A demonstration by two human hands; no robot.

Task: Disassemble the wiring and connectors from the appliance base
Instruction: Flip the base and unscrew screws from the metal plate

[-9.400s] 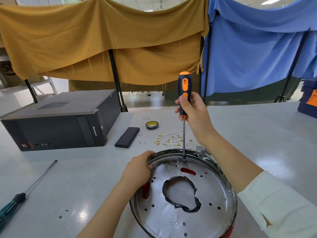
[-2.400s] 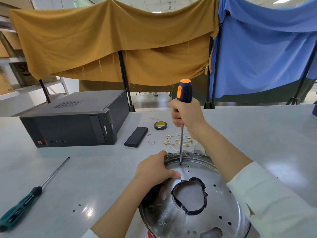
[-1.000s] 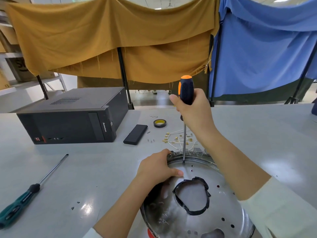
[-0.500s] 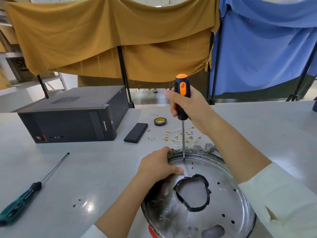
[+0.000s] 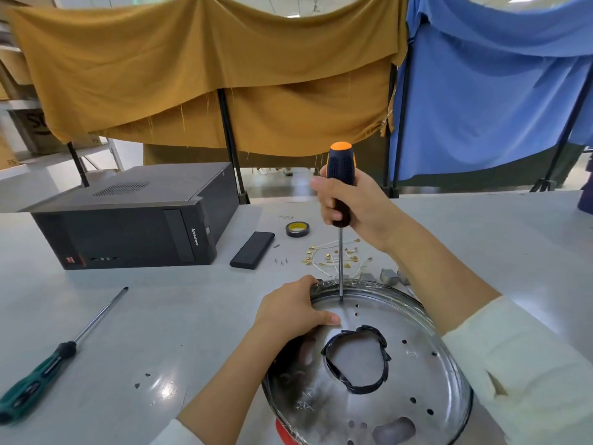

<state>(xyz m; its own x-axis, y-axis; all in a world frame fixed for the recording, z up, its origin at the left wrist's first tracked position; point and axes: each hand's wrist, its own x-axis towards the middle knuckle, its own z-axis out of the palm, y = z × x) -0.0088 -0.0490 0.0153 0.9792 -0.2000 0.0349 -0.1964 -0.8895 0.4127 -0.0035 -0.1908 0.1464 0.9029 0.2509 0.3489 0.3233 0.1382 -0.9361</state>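
Beside a black "lenovo" computer case (image 5: 134, 226), the right hand (image 5: 353, 200) grips an orange-black screwdriver (image 5: 340, 184) while the left hand (image 5: 292, 311) clasps the round metal appliance base (image 5: 423, 319).

I am seeing an orange-and-black screwdriver (image 5: 340, 184) over a shiny silver appliance base (image 5: 426, 319), ringed black at its centre. A green-and-black screwdriver (image 5: 35, 377) is lying on the pale grey table (image 5: 160, 316), beside a black computer case (image 5: 134, 220). Mustard cloth (image 5: 208, 75) and blue cloth (image 5: 491, 91) are hanging behind.

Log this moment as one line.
right hand grips orange screwdriver | tip on metal base | left hand holds rim
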